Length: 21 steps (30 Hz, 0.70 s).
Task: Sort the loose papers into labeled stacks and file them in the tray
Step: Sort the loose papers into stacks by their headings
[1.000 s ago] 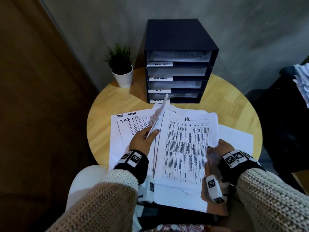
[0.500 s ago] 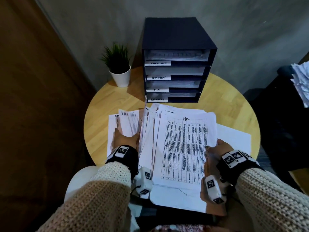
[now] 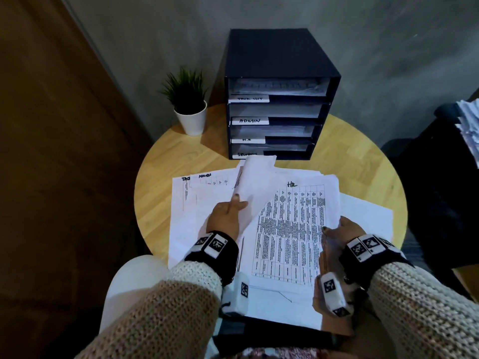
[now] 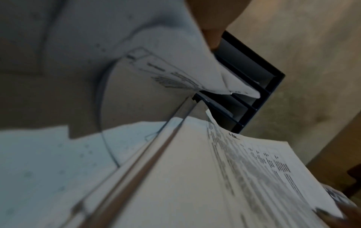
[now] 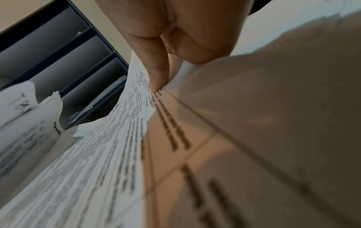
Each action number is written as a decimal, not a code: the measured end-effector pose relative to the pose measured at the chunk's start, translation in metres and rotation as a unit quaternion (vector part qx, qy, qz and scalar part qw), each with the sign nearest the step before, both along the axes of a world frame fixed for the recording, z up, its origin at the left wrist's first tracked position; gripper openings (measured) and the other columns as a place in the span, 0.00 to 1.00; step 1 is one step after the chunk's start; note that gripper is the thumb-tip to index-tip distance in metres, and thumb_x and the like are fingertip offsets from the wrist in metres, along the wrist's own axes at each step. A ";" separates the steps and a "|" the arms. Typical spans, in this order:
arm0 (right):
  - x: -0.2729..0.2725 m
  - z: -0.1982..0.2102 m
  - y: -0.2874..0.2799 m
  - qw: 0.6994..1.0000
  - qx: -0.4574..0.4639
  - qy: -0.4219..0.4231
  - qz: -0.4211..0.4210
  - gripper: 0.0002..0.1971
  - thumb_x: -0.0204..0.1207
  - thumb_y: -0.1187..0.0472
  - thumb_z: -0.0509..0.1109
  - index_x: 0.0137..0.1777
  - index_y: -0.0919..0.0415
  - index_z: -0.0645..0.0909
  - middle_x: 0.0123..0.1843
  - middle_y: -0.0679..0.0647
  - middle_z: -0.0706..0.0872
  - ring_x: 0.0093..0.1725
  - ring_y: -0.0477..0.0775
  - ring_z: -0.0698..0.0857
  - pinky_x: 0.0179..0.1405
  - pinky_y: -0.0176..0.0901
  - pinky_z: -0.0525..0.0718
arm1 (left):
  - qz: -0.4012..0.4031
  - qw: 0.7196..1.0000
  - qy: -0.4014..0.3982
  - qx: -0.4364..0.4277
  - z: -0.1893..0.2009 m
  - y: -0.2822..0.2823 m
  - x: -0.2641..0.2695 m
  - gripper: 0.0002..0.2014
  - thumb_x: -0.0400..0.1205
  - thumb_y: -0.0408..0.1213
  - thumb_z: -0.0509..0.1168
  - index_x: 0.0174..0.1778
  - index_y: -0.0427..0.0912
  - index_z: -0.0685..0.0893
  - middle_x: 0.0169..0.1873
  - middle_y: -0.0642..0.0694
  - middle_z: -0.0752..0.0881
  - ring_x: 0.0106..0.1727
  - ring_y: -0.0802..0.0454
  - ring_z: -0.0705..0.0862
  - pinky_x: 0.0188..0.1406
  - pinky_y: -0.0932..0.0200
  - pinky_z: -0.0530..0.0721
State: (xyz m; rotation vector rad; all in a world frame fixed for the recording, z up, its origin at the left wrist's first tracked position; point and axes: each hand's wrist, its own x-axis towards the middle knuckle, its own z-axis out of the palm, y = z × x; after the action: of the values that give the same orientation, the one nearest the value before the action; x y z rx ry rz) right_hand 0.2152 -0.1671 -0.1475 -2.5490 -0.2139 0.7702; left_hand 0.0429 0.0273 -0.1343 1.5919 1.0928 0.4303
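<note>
Loose papers (image 3: 197,224) are spread across the near half of the round wooden table (image 3: 166,161), right in front of the dark four-shelf file tray (image 3: 281,58), whose white shelf labels include one reading ADMIN. A printed sheet marked "HR" (image 3: 293,229) is pinched at its right edge by the right hand (image 3: 342,231), thumb on top, fingers underneath. A second sheet (image 3: 255,182) is lifted and curled over by the left hand (image 3: 225,216), thumb pressed against it, fingers tucked behind the paper. Sheets headed with handwritten labels are seen lying flat to the left. A small potted plant (image 3: 190,104) is set beside the tray.
</note>
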 end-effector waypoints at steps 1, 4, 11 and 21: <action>0.000 0.001 0.000 1.000 -0.002 0.005 0.002 0.22 0.79 0.59 0.68 0.71 0.67 0.73 0.67 0.64 0.81 0.66 0.63 0.80 0.67 0.52 0.77 | 0.016 1.000 0.003 0.006 -0.002 0.005 0.000 0.13 0.85 0.40 0.57 0.49 0.45 0.88 0.51 0.51 0.84 0.52 0.51 0.81 0.57 0.58 0.77; 0.001 0.000 0.000 1.000 -0.005 0.006 0.008 0.22 0.79 0.59 0.67 0.71 0.68 0.72 0.68 0.63 0.80 0.66 0.63 0.80 0.68 0.52 0.76 | 0.047 0.997 0.064 0.017 -0.007 0.026 -0.005 0.10 0.82 0.34 0.59 0.53 0.46 0.84 0.48 0.44 0.87 0.43 0.44 0.83 0.39 0.62 0.79; -0.004 0.003 -0.002 1.000 0.008 -0.020 0.019 0.15 0.79 0.61 0.67 0.64 0.66 0.78 0.62 0.64 0.85 0.61 0.63 0.83 0.58 0.47 0.79 | 0.074 0.958 0.273 -0.048 -0.017 0.059 -0.028 0.37 0.74 0.60 0.65 0.78 0.52 0.64 0.76 0.39 0.64 0.75 0.36 0.68 0.74 0.38 0.68; -0.004 0.005 -0.001 0.999 0.003 -0.019 0.026 0.16 0.80 0.61 0.66 0.64 0.68 0.76 0.62 0.65 0.84 0.61 0.64 0.83 0.58 0.47 0.79 | -0.020 0.931 0.364 0.035 -0.015 0.062 -0.027 0.19 0.81 0.47 0.57 0.68 0.52 0.75 0.71 0.39 0.70 0.72 0.33 0.67 0.74 0.41 0.68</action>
State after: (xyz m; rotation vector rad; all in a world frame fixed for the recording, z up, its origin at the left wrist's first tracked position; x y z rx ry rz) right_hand 0.2109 -0.1685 -0.1420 -2.5629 -0.2958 0.7395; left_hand 0.0155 0.0889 -0.1490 1.8893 1.5995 -0.1847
